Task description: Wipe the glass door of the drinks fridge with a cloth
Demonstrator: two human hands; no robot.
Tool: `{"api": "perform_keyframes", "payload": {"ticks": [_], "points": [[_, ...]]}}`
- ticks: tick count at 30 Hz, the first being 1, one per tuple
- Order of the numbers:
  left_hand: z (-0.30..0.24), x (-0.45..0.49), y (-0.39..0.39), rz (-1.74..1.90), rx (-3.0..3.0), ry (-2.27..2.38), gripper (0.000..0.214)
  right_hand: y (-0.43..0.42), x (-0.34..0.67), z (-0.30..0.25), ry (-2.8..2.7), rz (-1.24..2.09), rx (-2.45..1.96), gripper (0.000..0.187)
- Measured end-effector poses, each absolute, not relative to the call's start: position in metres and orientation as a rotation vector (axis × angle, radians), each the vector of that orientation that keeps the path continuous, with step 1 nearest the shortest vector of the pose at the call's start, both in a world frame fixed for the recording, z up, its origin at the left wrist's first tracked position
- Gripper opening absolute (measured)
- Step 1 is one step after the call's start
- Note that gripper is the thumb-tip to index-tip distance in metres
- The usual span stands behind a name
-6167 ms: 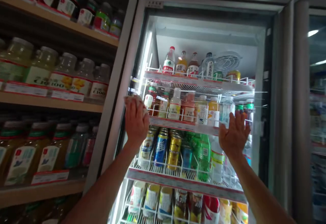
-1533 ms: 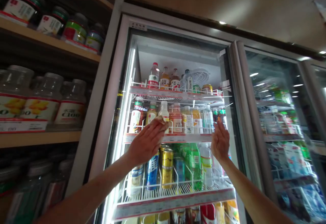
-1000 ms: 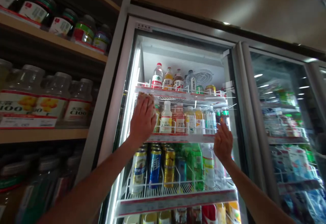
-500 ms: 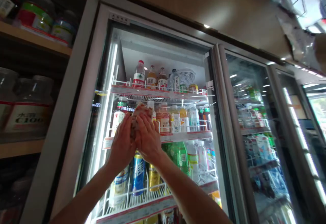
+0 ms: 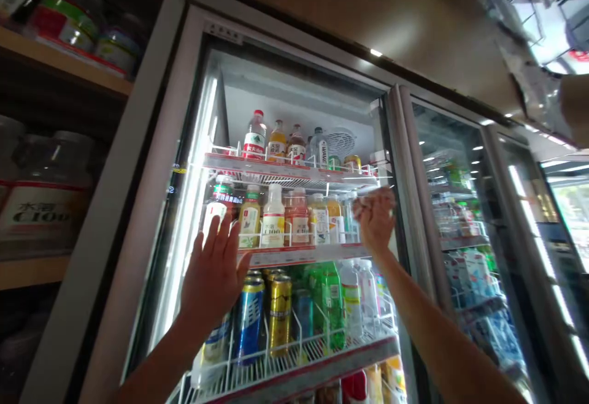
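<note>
My right hand (image 5: 376, 229) is closed around a bunched cloth (image 5: 384, 198), pinkish with darker patches, at the right side of the fridge's glass door (image 5: 294, 94). Motion smears both the hand and the cloth a little. At the left of the same door, my left hand (image 5: 212, 272) is raised with its fingers spread and holds nothing. Whether its palm touches the glass I cannot tell. Behind the glass, drink bottles (image 5: 273, 217) stand on the middle shelf, with a gold can (image 5: 280, 315) and a blue can (image 5: 251, 321) below.
Wooden shelves with large jars (image 5: 48, 202) stand at the left, beside the grey frame. A second glass door (image 5: 451, 165) adjoins on the right. Above runs a wooden panel (image 5: 322, 5). A plastic-wrapped bundle (image 5: 529, 64) hangs over the upper right.
My hands were together on the cloth at the left middle of the door. My right hand has carried the cloth to the right; my left hand has let go and spread its fingers.
</note>
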State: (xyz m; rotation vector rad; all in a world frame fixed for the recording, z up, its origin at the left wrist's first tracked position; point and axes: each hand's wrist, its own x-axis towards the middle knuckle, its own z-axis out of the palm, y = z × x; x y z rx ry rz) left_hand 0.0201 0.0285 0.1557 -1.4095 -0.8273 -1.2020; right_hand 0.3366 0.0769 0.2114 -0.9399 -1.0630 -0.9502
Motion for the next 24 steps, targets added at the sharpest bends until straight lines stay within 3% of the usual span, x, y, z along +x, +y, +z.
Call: {"api": "perform_keyframes", "payload": {"ticks": [5, 12, 17, 20, 24], "points": [[0.155, 0.016, 0.028, -1.190, -1.431, -0.804, 0.065, 0.070, 0.270, 0.177, -1.616, -1.191, -0.744, 0.050], [0.153, 0.020, 0.026, -1.187, -1.451, -0.847, 0.070, 0.087, 0.334, 0.169, -0.937, -0.765, -1.062, 0.048], [0.153, 0.018, 0.027, -1.185, -1.442, -0.834, 0.067, 0.064, 0.265, 0.135, -1.499, -0.943, -0.639, 0.033], [0.153, 0.018, 0.027, -1.181, -1.444, -0.835, 0.065, 0.049, 0.268, 0.135, -1.434, -0.698, -0.510, 0.022], [0.153, 0.018, 0.026, -1.170, -1.450, -0.841, 0.067, 0.054, 0.332, 0.166, -0.998, -0.425, -0.672, 0.022]]}}
